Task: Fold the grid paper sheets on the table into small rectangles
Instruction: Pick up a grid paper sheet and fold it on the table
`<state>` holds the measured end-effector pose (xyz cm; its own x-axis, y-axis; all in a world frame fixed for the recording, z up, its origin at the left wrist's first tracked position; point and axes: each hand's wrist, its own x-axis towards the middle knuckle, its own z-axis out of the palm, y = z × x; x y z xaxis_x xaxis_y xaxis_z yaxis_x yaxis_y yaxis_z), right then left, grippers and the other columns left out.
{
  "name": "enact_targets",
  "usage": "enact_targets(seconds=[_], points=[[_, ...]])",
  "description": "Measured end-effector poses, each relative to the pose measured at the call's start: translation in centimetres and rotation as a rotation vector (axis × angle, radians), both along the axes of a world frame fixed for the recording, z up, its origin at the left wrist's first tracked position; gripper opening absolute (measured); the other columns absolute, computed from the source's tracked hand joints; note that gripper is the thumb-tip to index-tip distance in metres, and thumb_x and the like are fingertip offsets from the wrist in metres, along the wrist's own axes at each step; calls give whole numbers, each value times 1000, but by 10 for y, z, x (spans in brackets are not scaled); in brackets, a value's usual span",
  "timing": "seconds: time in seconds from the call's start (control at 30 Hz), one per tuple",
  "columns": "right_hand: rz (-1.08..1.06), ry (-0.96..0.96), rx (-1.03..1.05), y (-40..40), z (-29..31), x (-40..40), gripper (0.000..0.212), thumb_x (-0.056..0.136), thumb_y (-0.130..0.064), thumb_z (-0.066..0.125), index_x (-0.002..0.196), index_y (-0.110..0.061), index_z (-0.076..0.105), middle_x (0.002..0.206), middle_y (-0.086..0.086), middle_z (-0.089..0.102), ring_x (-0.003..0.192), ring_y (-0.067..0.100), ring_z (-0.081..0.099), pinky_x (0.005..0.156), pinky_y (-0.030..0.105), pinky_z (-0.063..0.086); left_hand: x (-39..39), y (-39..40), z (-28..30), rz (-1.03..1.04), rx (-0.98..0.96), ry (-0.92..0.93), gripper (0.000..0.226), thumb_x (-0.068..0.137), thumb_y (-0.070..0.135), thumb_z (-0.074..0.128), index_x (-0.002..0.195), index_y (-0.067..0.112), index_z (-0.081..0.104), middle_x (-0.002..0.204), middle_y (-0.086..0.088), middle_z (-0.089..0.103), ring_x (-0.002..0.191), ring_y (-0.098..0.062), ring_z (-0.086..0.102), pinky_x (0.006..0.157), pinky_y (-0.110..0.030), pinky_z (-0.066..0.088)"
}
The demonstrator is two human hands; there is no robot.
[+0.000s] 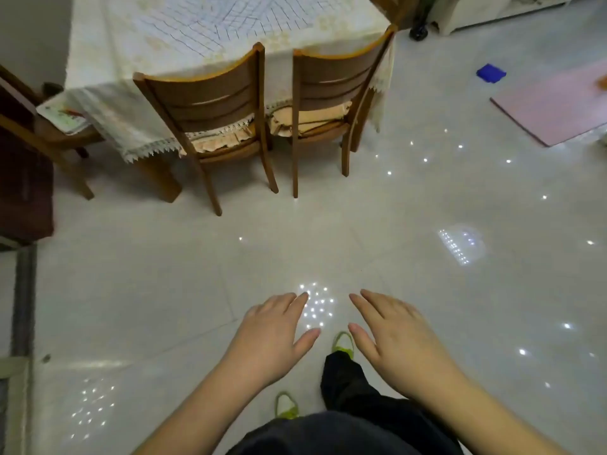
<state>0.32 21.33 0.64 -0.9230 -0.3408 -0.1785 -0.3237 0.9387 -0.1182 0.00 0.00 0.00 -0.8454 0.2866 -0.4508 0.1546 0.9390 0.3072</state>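
Several grid paper sheets point(226, 19) lie spread flat on the table point(108, 60), which wears a pale lace-edged cloth at the top of the head view. I stand on the floor some way back from it. My left hand point(272, 336) and my right hand point(397, 339) hover in front of me, palms down, fingers straight and spread, holding nothing. Both hands are far from the paper.
Two wooden chairs, one point(210, 106) and the other point(331, 93), are pushed in at the table's near side, between me and the sheets. A third chair point(49, 133) with a booklet stands at the left. A pink mat point(555, 106) and a blue object point(491, 73) lie on the glossy tiled floor at the right.
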Motion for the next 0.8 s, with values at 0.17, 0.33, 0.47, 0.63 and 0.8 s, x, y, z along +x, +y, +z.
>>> enact_targets(seconds=[0.17,0.33,0.47,0.63,0.8], points=[[-3,-63,-18,18,-13,-56,51,91,-48,33,114,-21,69,114,0,70,99,17,68,82,33,54,-50,31,-11,-3,-43,-22,70,95,63,26,154,26,16,159,5,24,144,-14,23,115,-35,24],[36,-125,-41,46,-11,-123,63,92,-49,18,125,-18,61,120,3,66,108,23,63,92,37,46,-102,60,-17,-6,-85,-75,68,97,60,29,153,25,18,157,4,27,143,-16,27,114,-36,27],[101,-170,4,58,-7,-166,69,91,-52,2,140,-24,42,134,-3,54,124,19,49,105,33,30,-139,69,-11,38,-100,-53,68,96,60,29,153,25,18,158,4,27,143,-16,26,114,-36,26],[80,-179,-31,50,-12,-211,74,87,-52,5,135,-21,51,129,0,60,117,22,56,100,37,39,-179,60,-11,91,-119,-75,71,95,62,30,153,25,16,158,4,25,144,-16,25,114,-37,26],[120,-195,-39,23,-13,-263,72,89,-51,6,139,-19,47,137,2,55,123,22,53,103,37,37,-230,36,-16,135,-94,-36,70,94,64,30,153,27,18,157,6,27,143,-14,26,114,-36,25]])
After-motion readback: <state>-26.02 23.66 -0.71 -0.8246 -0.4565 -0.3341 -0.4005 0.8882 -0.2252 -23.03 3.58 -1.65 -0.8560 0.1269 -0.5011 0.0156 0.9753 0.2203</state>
